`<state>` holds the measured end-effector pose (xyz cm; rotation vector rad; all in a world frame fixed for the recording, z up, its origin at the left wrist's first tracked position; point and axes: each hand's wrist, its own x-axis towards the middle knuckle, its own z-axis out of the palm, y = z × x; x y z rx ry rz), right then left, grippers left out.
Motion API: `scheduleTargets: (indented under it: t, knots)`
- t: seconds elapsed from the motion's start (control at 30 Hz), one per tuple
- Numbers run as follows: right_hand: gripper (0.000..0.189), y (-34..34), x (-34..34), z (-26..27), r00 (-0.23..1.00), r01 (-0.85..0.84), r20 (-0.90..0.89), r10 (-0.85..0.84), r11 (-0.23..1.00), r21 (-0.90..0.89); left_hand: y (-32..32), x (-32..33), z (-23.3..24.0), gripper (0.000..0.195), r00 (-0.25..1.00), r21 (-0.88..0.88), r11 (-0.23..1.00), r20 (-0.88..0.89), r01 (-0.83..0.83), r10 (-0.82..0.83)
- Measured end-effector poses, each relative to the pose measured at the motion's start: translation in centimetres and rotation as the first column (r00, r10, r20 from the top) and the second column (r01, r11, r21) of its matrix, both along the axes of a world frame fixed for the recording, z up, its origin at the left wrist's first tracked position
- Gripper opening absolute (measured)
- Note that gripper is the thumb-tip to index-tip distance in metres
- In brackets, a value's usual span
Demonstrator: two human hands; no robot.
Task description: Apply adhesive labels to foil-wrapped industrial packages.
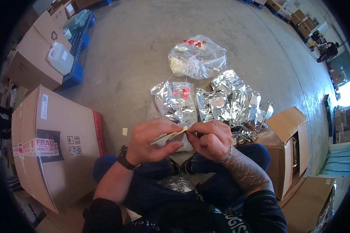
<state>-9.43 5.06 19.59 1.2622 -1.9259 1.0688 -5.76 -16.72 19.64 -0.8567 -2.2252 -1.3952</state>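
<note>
My left hand (154,141) holds a thin pale-yellow sheet or stack of labels (175,134) between thumb and fingers. At its upper right corner, the fingertips of my right hand (211,139) are pinching the edge. Just beyond my hands lie silver foil pouches inside a clear plastic bag (175,100) with red stickers. A heap of loose silver foil pouches (230,102) rests on the floor to the right of that bag, some bearing white labels. Another foil pouch (179,184) shows between my legs.
A large taped cardboard box (67,151) stands at left. On the right are an open cardboard box (280,157) and another carton (306,201). A clear bag of scraps (197,58) lies ahead. Beyond are a blue pallet (75,70), a plastic jug (61,59) and a distant person (328,52).
</note>
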Motion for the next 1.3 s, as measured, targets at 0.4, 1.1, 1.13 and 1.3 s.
scheduleTargets:
  t: [0.4,1.1,1.13,1.3]
  knots:
    - [0.035,-0.3,-0.1,-0.1,0.998,0.022,0.053,-0.023,1.0,0.02,1.4,0.4,-1.5,0.03,0.658,0.57,0.82,0.637,-0.05,-0.402]
    - [0.021,-0.8,-6.2,-8.2,0.238,0.431,0.964,0.118,0.876,-0.214,-4.7,-4.0,-2.0,0.017,0.775,0.67,0.427,0.619,-0.607,0.13]
    - [0.025,-1.1,-7.0,-9.8,0.175,0.472,0.983,0.062,0.871,-0.139,-5.5,-4.1,-1.8,0.017,0.777,0.714,0.322,0.613,-0.622,0.142]
    - [0.037,-6.4,-10.9,-18.6,0.039,0.337,0.96,-0.278,0.908,0.249,-6.9,-4.2,-2.0,0.018,0.779,0.758,0.181,0.611,-0.627,0.137]
